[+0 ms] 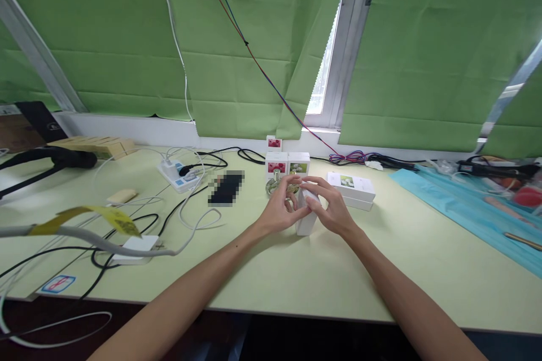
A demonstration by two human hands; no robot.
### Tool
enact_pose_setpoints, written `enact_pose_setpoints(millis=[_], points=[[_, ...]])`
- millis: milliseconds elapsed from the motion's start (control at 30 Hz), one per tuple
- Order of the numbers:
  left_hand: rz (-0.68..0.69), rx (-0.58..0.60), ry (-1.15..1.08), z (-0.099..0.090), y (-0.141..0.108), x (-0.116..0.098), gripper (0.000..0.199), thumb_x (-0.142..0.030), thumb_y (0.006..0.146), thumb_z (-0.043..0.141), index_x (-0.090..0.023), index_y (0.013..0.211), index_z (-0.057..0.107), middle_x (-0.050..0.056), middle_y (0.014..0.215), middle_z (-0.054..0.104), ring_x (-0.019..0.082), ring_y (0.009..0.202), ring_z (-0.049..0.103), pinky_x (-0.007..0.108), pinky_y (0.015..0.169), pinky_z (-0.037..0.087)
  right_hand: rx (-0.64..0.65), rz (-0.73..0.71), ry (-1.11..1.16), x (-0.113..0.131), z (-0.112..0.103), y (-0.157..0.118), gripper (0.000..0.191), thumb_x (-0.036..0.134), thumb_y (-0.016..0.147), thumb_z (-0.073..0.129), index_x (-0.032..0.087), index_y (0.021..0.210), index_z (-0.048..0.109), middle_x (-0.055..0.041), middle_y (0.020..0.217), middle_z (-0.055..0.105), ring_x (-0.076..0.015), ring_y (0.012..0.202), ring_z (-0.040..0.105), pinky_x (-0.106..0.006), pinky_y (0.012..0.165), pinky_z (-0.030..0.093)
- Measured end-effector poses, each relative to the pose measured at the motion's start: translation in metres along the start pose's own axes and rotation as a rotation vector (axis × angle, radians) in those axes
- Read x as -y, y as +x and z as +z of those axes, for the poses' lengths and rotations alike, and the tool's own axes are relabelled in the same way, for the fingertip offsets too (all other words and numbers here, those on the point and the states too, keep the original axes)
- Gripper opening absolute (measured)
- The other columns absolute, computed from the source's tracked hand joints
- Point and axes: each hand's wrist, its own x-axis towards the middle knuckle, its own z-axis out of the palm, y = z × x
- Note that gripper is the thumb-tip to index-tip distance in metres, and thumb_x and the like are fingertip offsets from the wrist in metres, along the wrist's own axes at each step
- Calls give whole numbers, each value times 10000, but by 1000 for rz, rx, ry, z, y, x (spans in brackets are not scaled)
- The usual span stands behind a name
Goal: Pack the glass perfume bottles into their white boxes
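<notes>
A small white box (304,228) stands upright on the table in front of me, its upper part largely covered by my fingers. My left hand (280,207) curls around its left side, with the thumb against the near face. From the right, my right hand (331,207) grips the top, fingers bent over the upper edge. Just behind my left hand are glass bottles (271,185), partly hidden by it. Farther back are a white box with a pink flower picture (276,167) and another with a green picture (298,166).
White boxes (354,187) lie stacked to the right. A blue sheet (449,203) covers the far right. On the left are a pixelated dark phone-like object (224,189), a power strip (180,175), a white adapter (138,247) and tangled cables. Green blinds (254,79) hang behind the table (296,276).
</notes>
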Motion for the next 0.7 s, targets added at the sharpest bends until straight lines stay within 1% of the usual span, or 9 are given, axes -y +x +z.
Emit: enact_pose_setpoints(millis=[200, 367, 533, 700], points=[[14, -25, 75, -1, 0, -2, 698, -489, 798, 740, -283, 1354, 372, 114, 1356, 527, 68, 649, 543, 245, 565, 487, 9, 13, -3, 0, 0, -1, 301, 307, 958, 524, 247, 1177, 721, -110, 1323, 644, -278, 1216, 620, -467, 1024, 504], [21, -47, 105, 0, 1, 0, 685, -504, 792, 739, -270, 1326, 381, 122, 1364, 526, 72, 645, 569, 244, 551, 487, 17, 7, -22, -2, 0, -2, 328, 328, 980, 496, 268, 1228, 704, -98, 1349, 631, -277, 1246, 597, -474, 1037, 498], [22, -58, 94, 0, 1, 0, 606, -509, 791, 738, -256, 1226, 401, 99, 1303, 544, 74, 648, 579, 232, 535, 479, 31, 11, -33, -4, 0, -2, 348, 332, 995, 477, 283, 1270, 684, -93, 1365, 618, -275, 1258, 585, -480, 1046, 492], [53, -49, 65, 1, 0, 1, 551, -485, 816, 725, -257, 1195, 396, 71, 1242, 532, 69, 649, 567, 209, 503, 447, 49, 6, -36, -5, 1, -3, 374, 333, 1006, 456, 318, 1331, 640, -75, 1381, 605, -274, 1285, 560, -485, 1059, 487]])
